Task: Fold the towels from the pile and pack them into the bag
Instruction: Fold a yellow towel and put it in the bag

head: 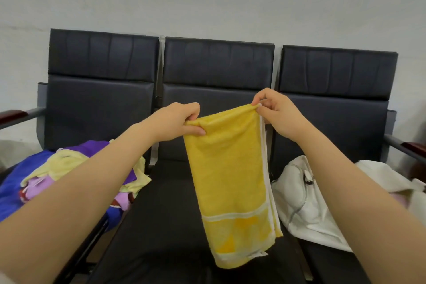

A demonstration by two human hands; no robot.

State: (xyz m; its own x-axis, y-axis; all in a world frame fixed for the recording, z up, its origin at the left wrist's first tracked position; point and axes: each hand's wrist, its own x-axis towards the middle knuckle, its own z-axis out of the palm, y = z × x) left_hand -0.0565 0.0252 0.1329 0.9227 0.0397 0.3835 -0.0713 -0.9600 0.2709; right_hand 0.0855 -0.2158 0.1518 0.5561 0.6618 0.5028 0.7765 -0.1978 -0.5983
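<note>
A yellow towel [230,175] with white border stripes hangs doubled over in the air above the middle seat. My left hand [177,121] pinches its top left corner. My right hand [276,114] pinches the top right corner, slightly higher. The towel's lower end dangles near the seat's front. A pile of towels [66,175] in blue, purple, pale yellow and pink lies on the left seat, partly hidden by my left forearm. A white bag [302,205] slumps on the right seat, partly behind my right forearm.
Three joined black padded seats [161,226] stand against a grey wall. Metal armrests with dark red wooden tops [13,114] stick out at both ends. A pale cloth [387,175] lies beside the bag at far right.
</note>
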